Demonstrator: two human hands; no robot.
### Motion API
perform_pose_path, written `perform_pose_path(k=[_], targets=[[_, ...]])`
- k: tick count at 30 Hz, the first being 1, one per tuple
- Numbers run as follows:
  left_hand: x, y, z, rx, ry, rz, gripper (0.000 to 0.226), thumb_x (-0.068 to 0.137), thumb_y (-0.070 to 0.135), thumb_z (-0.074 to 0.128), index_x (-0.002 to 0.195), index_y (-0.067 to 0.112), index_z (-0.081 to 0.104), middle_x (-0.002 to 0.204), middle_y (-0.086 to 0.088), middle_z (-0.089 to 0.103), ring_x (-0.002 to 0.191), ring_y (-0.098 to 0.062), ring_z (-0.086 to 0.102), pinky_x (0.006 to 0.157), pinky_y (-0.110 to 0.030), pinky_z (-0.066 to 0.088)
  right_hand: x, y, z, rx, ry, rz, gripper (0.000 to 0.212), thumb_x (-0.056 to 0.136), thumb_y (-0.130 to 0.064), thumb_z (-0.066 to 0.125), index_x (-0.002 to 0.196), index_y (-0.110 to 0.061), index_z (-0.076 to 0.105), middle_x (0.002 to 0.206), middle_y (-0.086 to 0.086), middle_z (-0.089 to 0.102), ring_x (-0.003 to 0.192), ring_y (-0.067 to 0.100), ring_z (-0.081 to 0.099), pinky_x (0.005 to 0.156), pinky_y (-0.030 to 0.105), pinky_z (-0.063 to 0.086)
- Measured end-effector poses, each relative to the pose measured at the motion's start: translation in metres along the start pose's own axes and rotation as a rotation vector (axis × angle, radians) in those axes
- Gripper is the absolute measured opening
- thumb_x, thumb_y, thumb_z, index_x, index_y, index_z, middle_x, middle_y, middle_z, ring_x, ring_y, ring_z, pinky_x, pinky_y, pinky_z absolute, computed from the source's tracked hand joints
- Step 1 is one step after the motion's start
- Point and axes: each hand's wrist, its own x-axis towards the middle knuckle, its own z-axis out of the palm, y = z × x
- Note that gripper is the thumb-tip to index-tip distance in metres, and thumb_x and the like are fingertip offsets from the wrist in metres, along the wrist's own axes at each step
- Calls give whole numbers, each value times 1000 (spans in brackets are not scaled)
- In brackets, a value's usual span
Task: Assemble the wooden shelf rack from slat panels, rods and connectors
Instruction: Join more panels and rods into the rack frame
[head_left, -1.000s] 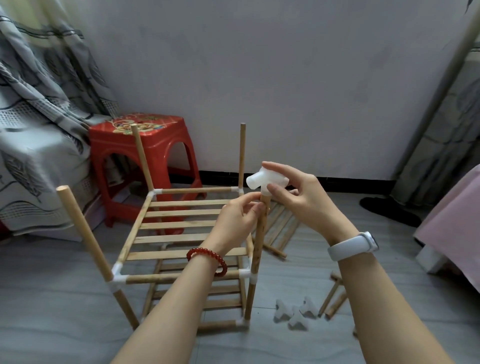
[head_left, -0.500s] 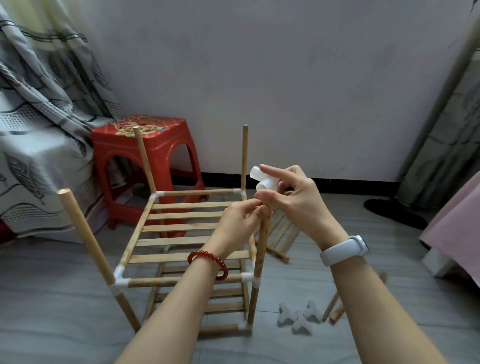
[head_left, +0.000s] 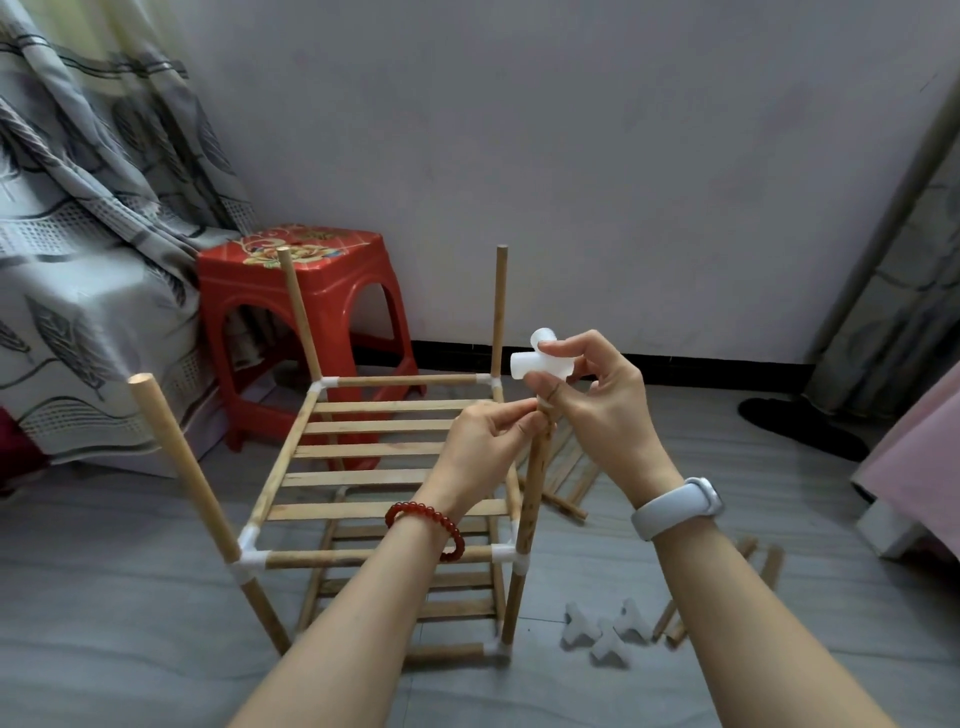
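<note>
Now the right hand (head_left: 597, 400) has lifted the connector (head_left: 540, 364) off the rod (head_left: 535, 488), fingers pinching it, so fitting remains; left hand (head_left: 483, 447) pinches the rod top.

- The shelf rack (head_left: 384, 467) stands on the floor (head_left: 104, 597) at centre, one slat panel (head_left: 384, 452) above another, a rod (head_left: 530, 519) at each corner.
- The stool (head_left: 301, 322) sits behind the rack's far left corner, near the wall (head_left: 571, 156).
- The left hand (head_left: 483, 452) pinches the near right rod's top; the right hand (head_left: 597, 410) holds a connector (head_left: 540, 364) just above it.
- Loose connectors (head_left: 605, 631) lie right of the rack's near foot, spare rods (head_left: 727, 592) further right.
- More wooden pieces (head_left: 566, 478), possibly a panel, lie behind the right hand.
</note>
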Motion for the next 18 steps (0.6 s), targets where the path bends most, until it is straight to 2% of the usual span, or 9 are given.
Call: perform_pose_path(k=[2, 5, 6, 9, 11, 13, 14, 16, 18], targets=[[-2, -2, 0, 3, 22, -11, 23, 93, 21, 57, 113, 19, 68, 104, -9, 68, 103, -23, 61, 94, -43, 49, -3, 2, 6, -4, 27, -10, 26, 79, -15, 74, 85, -36, 60, 80, 4, 60, 72, 10, 55, 70, 34, 52], [-10, -1, 3, -32, 38, -18, 22, 93, 22, 56, 114, 27, 64, 103, -4, 70, 101, -20, 63, 91, -38, 52, -11, 0, 4, -33, -16, 11, 26, 85, -14, 68, 96, -37, 61, 89, 1, 60, 84, 18, 58, 80, 45, 52], [-15, 0, 6, -20, 58, -15, 24, 93, 23, 57, 116, 27, 63, 104, 0, 70, 102, -16, 63, 91, -34, 52, -14, 0, 0, 1, -60, 29, 29, 88, -14, 64, 104, -38, 61, 91, -1, 61, 86, 18, 59, 82, 44, 53], [-29, -9, 17, 231, 223, 5, 35, 91, 29, 60, 125, 19, 58, 111, 5, 64, 102, -10, 58, 88, -30, 50, -25, 5, -20, 139, -115, 117, 39, 96, -13, 50, 123, -42, 52, 110, -4, 65, 99, 5, 62, 88, 20, 50], [-40, -13, 26, 386, 351, 51, 34, 88, 28, 64, 118, 14, 54, 105, 4, 55, 93, -11, 54, 77, -24, 48, -29, 11, -36, 179, 10, 192, 40, 98, -9, 45, 125, -37, 52, 113, 0, 66, 97, 7, 63, 89, 20, 50], [-53, -18, 35, 467, 386, 129, 30, 85, 24, 67, 108, 10, 54, 97, 1, 51, 83, -14, 52, 69, -23, 45, -33, 27, -51, 173, 115, 279, 35, 98, -6, 42, 119, -29, 57, 99, 5, 69, 85, 12, 64, 79, 23, 52], [-61, -25, 42, 521, 347, 174, 27, 85, 22, 67, 106, 7, 56, 94, -2, 54, 81, -16, 54, 68, -26, 47, -39, 39, -57, 138, 122, 336, 32, 97, -4, 41, 115, -24, 60, 92, 5, 69, 80, 13, 64, 75, 24, 51], [-76, -45, 59, 625, 161, 209, 27, 87, 21, 65, 109, 7, 59, 98, -6, 61, 87, -20, 58, 76, -32, 51, -58, 71, -70, 33, 62, 493, 28, 97, -4, 41, 115, -9, 62, 84, 5, 68, 75, 14, 61, 69, 23, 49], [-91, -69, 79, 671, -52, 113, 32, 91, 26, 58, 120, 12, 57, 113, -2, 61, 102, -18, 57, 86, -29, 47, -85, 112, -80, -109, -73, 668, 26, 96, -6, 44, 116, -5, 61, 90, 12, 67, 76, 17, 57, 66, 24, 46]])
